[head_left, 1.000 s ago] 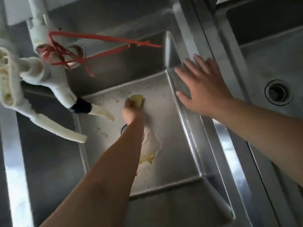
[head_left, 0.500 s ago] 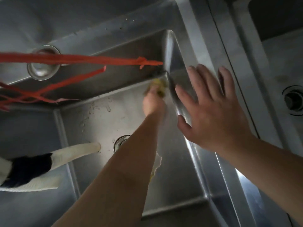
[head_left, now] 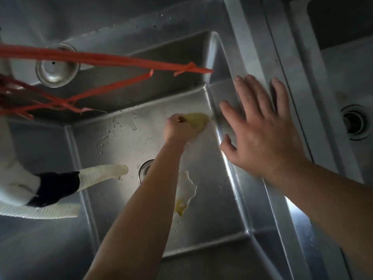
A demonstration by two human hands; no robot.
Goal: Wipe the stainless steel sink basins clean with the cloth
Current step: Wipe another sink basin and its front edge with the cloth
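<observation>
Since half a second ago the left hand has drawn a little back from the far right corner of the sink basin, and more of the yellow cloth now shows past its knuckles. Its grip is closed around the cloth, which is pressed to the basin floor just beside the right wall, near the far corner. The right hand has hardly shifted: its grip is wide, fingers straight and spread, the palm resting flat on the steel rim that divides this basin from the second basin on the right. Water drops lie scattered on the basin floor toward the far wall. The drain sits near the middle of the floor, half hidden by the left forearm, and a pale yellowish patch lies just right of that forearm. White ribbed hoses with a black band reach in from the left edge. Red plastic strips stretch across the far wall above a round steel fitting.
</observation>
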